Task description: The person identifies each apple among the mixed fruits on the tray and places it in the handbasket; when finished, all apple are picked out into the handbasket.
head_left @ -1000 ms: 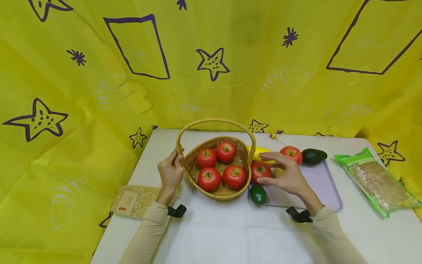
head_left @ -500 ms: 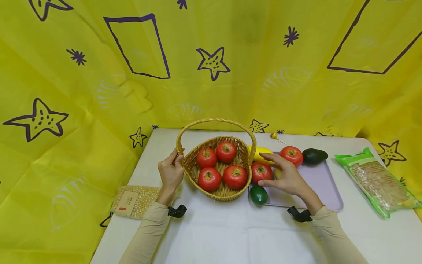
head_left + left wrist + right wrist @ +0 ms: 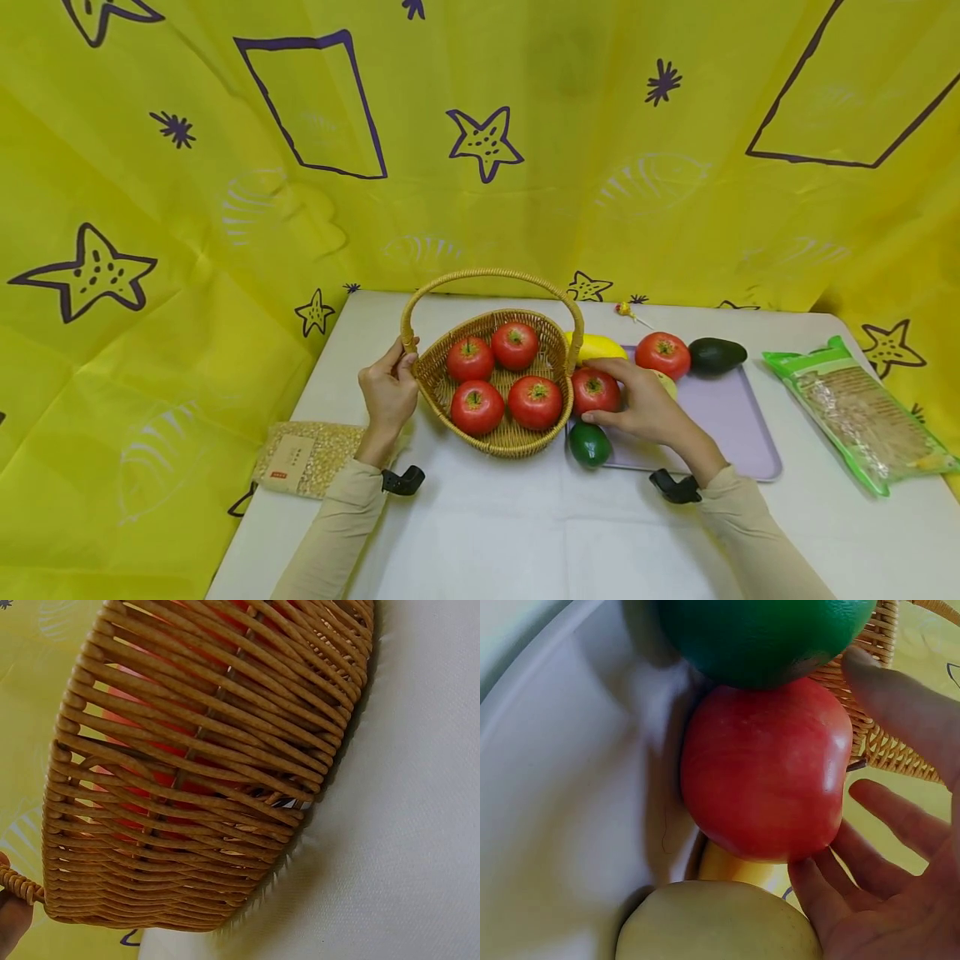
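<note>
A wicker basket (image 3: 510,448) with several red apples (image 3: 477,407) in it stands on the white table. My left hand (image 3: 388,396) grips the base of its arched handle (image 3: 491,273) at the left; the left wrist view shows the woven side (image 3: 202,765) close up. Just right of the basket, a red apple (image 3: 765,772) sits on the lilac tray (image 3: 742,425). Around this apple my right hand (image 3: 645,404) is spread, its thumb near the tray-front side and its fingers at the far side, some fingertips at the apple's edge. A glossy green fruit (image 3: 589,443) touches that apple.
On or by the tray are a yellow fruit (image 3: 600,347), a pale yellow-green fruit (image 3: 716,922), another red fruit (image 3: 663,355) and a dark avocado (image 3: 717,356). A lollipop (image 3: 624,309) lies behind. Bags of grain (image 3: 311,458) and dried food (image 3: 858,417) flank the table.
My right hand has lowered slightly and moved closer around the apple beside the basket, uncovering more of the pale fruit behind. The left hand and the basket have stayed still.
</note>
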The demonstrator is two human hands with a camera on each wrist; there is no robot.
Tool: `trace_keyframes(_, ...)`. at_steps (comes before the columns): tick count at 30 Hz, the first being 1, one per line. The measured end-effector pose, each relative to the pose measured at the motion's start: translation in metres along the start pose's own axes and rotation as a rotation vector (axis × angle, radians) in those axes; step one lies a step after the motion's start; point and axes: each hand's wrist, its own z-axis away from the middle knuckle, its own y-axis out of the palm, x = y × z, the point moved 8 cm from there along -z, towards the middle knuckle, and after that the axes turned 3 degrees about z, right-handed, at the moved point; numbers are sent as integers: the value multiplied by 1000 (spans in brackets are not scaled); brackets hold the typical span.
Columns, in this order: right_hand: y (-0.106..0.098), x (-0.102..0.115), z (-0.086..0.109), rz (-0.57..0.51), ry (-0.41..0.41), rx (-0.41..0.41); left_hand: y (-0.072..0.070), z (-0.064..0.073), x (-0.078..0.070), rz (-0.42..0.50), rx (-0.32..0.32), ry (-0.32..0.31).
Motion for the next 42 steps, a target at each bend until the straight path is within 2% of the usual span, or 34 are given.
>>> trace_keyframes(4, 3, -2, -1, 28, 41, 38, 0, 0, 4, 4, 0, -7)
trace_keyframes(11, 4, 5, -5, 89, 37, 52, 4, 7, 33, -6, -9, -9)
trace_keyframes(14, 6, 7, -7, 115, 32, 53, 4, 9, 39, -16, -5, 4)
trace_keyframes(19, 9, 9, -12, 152, 34, 59, 3, 9, 40, -20, 0, 15)
trace_keyframes(27, 3, 10, -17, 132, 8, -11, 5, 8, 38, -2, -6, 14)
trace_keyframes(35, 0, 4, -12, 139, 41, -61, 4, 10, 41, -11, 16, 5)
trace_keyframes(42, -12, 5, -4, 130, 71, -133, 3, 11, 40, -1, 10, 9)
